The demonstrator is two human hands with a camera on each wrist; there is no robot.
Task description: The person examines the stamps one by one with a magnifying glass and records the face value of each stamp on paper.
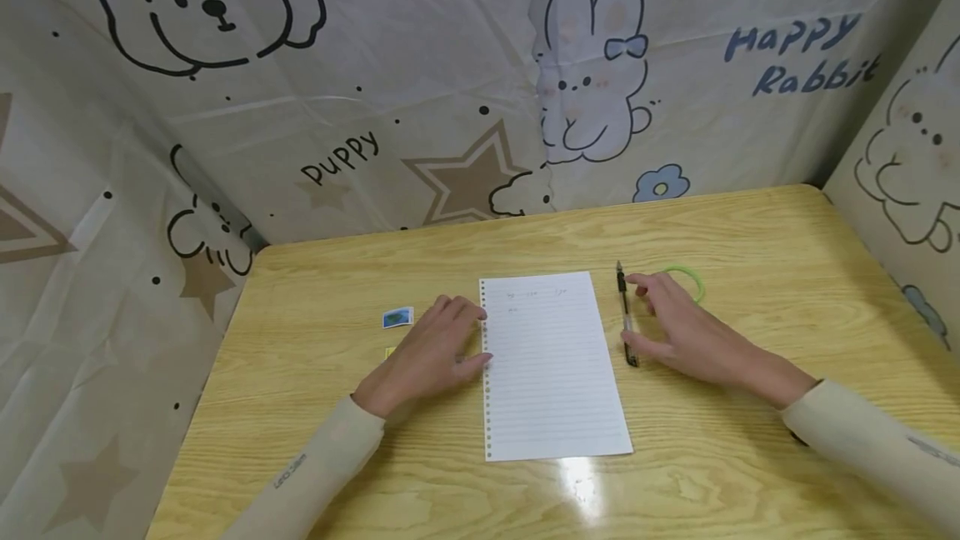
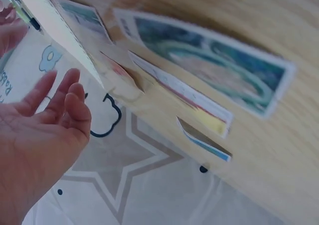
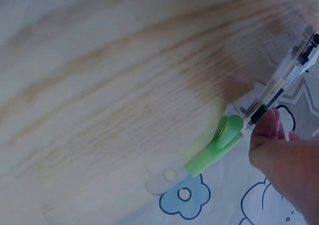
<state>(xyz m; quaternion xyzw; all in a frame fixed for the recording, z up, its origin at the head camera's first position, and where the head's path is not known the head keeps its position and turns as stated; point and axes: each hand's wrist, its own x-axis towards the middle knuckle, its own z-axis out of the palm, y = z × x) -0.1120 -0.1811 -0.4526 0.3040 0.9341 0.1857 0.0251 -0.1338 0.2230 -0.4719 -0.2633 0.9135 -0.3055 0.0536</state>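
Note:
A sheet of lined paper [image 1: 551, 373] with punched holes down its left side lies on the table, with faint writing near its top. My left hand [image 1: 435, 348] has its fingertips at the paper's left edge, fingers loosely bent and thumb apart; nothing is pinched between them. To the right of the paper lies a black and clear pen [image 1: 626, 311], tip pointing away. Over it is my right hand [image 1: 693, 332], fingertips beside the dark grip and thumb by the lower barrel. In the right wrist view the fingers [image 3: 269, 125] overlap the pen's dark grip.
A green ring [image 1: 701, 283] lies just beyond my right hand. Left of the paper are a small blue picture stamp [image 1: 397, 317] and a yellow-edged piece partly behind my left hand. The left wrist view shows several stamp-like pieces, including a large green one [image 2: 214, 65]. Printed cloth surrounds the table.

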